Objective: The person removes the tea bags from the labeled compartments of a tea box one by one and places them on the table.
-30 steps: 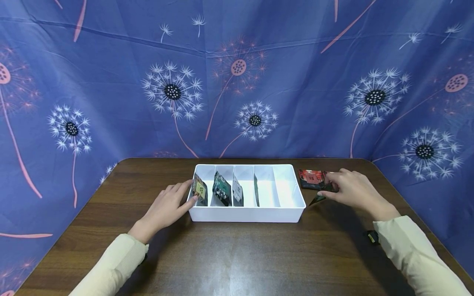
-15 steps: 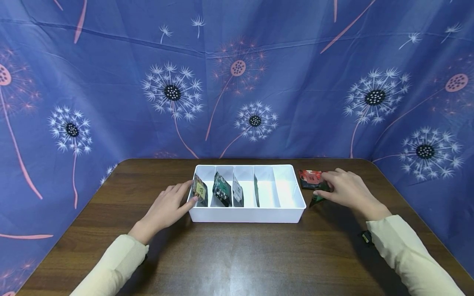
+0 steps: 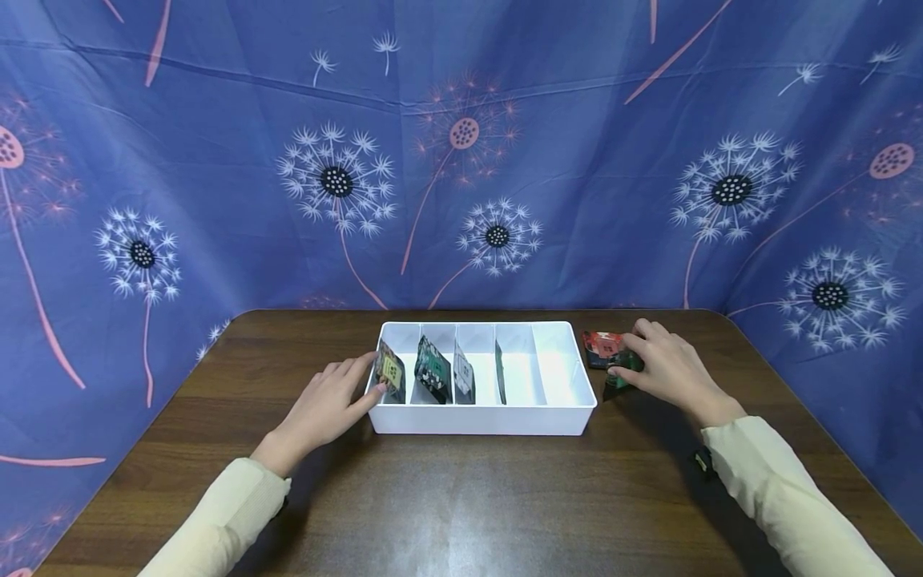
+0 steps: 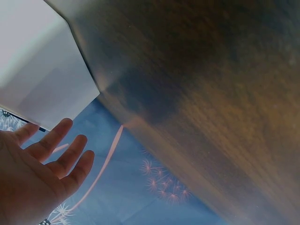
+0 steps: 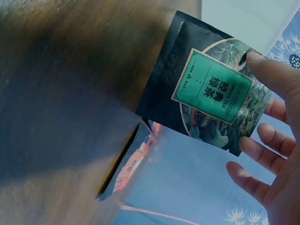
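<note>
Left hand (image 3: 320, 403), loosely spread, touches the white tray (image 3: 479, 421) at its left end; right hand (image 3: 676, 370) pinches a green-tea packet (image 5: 213, 86) beyond its right.

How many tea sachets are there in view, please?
6: yellow sachet, teal sachet, grey sachet and edge-on sachet, left to right in the tray; green sachet in the right hand; red sachet on the table. Others may be hidden.

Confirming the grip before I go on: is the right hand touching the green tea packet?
Touching. The right wrist view shows it: the right hand holds the green tea packet near one edge, its thumb overlapping the printed face.
</note>
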The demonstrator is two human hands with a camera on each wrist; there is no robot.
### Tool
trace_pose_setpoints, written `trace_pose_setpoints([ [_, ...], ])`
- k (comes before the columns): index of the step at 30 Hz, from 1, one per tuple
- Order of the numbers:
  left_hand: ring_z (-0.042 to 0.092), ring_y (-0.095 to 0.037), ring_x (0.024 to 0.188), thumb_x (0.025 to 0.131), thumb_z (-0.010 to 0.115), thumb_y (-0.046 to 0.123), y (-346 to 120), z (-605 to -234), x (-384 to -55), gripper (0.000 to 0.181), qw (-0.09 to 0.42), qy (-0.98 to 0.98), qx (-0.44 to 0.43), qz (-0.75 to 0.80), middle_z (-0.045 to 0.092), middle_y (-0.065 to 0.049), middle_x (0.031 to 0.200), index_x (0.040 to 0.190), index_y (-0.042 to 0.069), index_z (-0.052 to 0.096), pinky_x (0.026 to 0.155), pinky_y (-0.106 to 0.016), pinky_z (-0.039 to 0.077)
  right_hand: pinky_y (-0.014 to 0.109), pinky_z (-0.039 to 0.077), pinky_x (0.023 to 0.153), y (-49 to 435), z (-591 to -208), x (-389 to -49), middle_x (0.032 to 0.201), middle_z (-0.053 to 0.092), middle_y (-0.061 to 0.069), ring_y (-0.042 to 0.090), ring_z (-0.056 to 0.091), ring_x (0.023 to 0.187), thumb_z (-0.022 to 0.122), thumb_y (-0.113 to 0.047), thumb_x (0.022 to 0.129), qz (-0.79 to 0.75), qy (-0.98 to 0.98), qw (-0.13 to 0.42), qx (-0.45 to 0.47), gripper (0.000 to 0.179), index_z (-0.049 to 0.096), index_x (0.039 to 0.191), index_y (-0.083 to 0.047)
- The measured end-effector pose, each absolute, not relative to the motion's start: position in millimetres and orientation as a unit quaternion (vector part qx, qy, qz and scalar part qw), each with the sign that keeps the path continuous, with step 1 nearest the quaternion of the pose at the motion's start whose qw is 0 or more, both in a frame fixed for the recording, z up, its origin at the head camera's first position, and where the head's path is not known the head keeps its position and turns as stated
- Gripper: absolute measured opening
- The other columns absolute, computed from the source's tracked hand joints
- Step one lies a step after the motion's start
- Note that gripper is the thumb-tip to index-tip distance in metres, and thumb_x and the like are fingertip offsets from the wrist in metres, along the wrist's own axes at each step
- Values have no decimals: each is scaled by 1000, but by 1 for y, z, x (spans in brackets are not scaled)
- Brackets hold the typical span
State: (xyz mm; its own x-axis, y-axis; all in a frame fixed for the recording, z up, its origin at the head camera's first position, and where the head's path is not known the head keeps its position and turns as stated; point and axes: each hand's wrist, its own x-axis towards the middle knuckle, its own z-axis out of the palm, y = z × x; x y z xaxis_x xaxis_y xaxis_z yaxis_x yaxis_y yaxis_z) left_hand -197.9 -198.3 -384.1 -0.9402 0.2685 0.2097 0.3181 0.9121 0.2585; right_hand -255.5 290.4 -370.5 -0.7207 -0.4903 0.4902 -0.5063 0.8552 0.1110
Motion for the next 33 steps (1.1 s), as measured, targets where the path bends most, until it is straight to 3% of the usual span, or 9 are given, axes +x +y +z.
trace_pose_setpoints([
  [6, 47, -32, 118, 90, 41, 56, -198, -384, -198, 61, 87, -974, -150, -147, 49, -8, 133, 140, 21, 34, 92, -55, 37, 33, 36, 54, 289, -372, -258, 96, 53, 9, 23, 47, 78, 79, -36, 66, 27, -934, 242, 261, 37, 63, 86, -9],
  [11, 47, -32, 118, 90, 40, 57, -198, -385, -198, 62, 88, -974, -149, -146, 50, -8, 132, 140, 20, 34, 91, -54, 37, 45, 45, 63, 290, -374, -260, 101, 60, 14, 30, 52, 88, 76, -38, 69, 21, -944, 215, 251, 47, 65, 99, -4],
  [18, 47, -32, 118, 90, 39, 59, -198, -386, -198, 63, 88, -974, -147, -146, 49, -8, 133, 140, 21, 34, 92, -55, 37, 54, 46, 73, 289, -375, -259, 108, 62, 20, 35, 54, 96, 71, -43, 74, 16, -963, 155, 221, 59, 61, 113, -1],
  [22, 46, -33, 119, 90, 40, 58, -198, -386, -198, 63, 89, -974, -148, -147, 49, -8, 133, 140, 21, 34, 92, -55, 37, 54, 46, 72, 288, -376, -257, 112, 60, 22, 37, 53, 100, 68, -46, 76, 17, -971, 118, 206, 60, 59, 116, -1],
  [26, 46, -33, 119, 90, 40, 57, -198, -385, -198, 63, 88, -974, -148, -146, 49, -8, 133, 140, 21, 33, 92, -55, 37, 58, 44, 80, 285, -379, -258, 114, 60, 24, 45, 50, 109, 66, -47, 77, 15, -978, 83, 192, 61, 58, 118, -2],
  [33, 46, -33, 119, 90, 40, 57, -198, -385, -198, 63, 87, -974, -149, -146, 49, -8, 133, 141, 20, 33, 92, -55, 36, 53, 48, 71, 281, -387, -258, 109, 64, 19, 38, 59, 96, 66, -51, 75, 3, -980, 68, 187, 63, 60, 117, -4],
])
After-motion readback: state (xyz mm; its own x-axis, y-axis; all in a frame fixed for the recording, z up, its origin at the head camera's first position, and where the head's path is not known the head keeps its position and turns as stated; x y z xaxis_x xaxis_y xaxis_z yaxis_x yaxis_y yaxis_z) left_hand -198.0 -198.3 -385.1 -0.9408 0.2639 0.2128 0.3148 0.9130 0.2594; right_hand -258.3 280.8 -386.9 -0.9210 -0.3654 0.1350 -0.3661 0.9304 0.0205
